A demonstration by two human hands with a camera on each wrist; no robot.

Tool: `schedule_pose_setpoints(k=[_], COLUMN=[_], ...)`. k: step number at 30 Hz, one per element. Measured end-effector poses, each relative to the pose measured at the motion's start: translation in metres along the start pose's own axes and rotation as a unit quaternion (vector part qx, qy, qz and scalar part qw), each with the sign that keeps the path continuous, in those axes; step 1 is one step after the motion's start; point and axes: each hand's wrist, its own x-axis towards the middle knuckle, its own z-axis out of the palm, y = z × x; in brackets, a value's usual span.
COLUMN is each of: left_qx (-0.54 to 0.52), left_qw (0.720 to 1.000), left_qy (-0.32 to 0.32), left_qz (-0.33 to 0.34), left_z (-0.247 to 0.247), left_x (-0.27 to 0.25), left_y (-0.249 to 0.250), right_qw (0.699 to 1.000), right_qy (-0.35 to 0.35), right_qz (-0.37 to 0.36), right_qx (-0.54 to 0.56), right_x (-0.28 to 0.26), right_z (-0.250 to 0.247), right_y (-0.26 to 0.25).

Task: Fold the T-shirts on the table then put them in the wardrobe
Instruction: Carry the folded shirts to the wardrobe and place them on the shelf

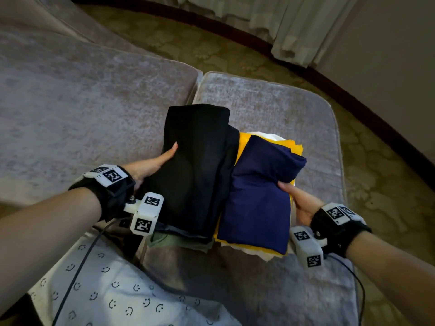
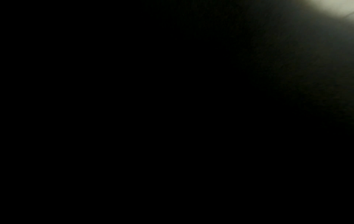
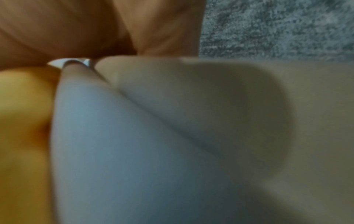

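Two piles of folded T-shirts lie side by side on a grey cushion (image 1: 270, 102). The left pile has a black shirt (image 1: 200, 165) on top and grey-green ones (image 1: 193, 243) beneath. My left hand (image 1: 155, 165) holds its left edge, thumb on top and fingers hidden under the cloth. The right pile has a navy shirt (image 1: 259, 191) over a yellow one (image 1: 242, 142) and a white one (image 1: 270, 136). My right hand (image 1: 299, 201) grips its right edge, thumb on the navy shirt. The right wrist view is a blurred close-up of yellow fabric (image 3: 23, 121) and white fabric (image 3: 191, 106). The left wrist view is dark.
A second grey cushion (image 1: 82, 114) adjoins on the left. Patterned carpet (image 1: 388, 184) runs beyond and to the right, with a curtain (image 1: 294, 24) at the back. Smiley-printed clothing (image 1: 117, 290) and a black cable (image 1: 77, 274) fill the near left.
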Motion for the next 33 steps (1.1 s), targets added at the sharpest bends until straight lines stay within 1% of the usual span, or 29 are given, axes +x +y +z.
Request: schedule_pose_setpoints(k=[3,6,10,15,19,23,26,30,33], left_qx=[-0.002,-0.046,-0.101,-0.164,-0.198,-0.226,-0.258,-0.302,-0.339], left_qw=[1.0,0.998,0.993,0.979,0.967,0.956,0.943,0.923,0.902], left_qy=[-0.01,-0.035,-0.052,-0.094,-0.094,-0.061,-0.041,0.004,0.05], left_qz=[0.012,0.024,0.032,0.08,0.13,0.178,0.206,0.237,0.263], left_z=[0.012,0.013,0.011,0.007,-0.007,-0.034,-0.061,-0.111,-0.157], left_x=[-0.015,-0.006,-0.015,-0.035,-0.061,-0.098,-0.13,-0.169,-0.194], left_y=[0.009,0.004,-0.001,-0.003,-0.007,-0.016,-0.028,-0.051,-0.075], right_qw=[1.0,0.999,0.998,0.994,0.991,0.984,0.977,0.965,0.957], right_qy=[-0.02,-0.037,-0.049,-0.075,-0.108,-0.15,-0.183,-0.225,-0.251], right_qz=[0.0,-0.009,-0.021,-0.041,-0.06,-0.091,-0.104,-0.123,-0.122], right_qx=[0.015,0.03,0.039,0.067,0.047,0.017,-0.015,-0.052,-0.08], right_x=[-0.002,-0.004,-0.007,-0.014,-0.022,-0.03,-0.037,-0.045,-0.044], right_z=[0.001,0.003,0.008,0.021,0.042,0.079,0.119,0.192,0.258], right_y=[0.001,0.001,0.0,-0.007,-0.019,-0.039,-0.054,-0.069,-0.077])
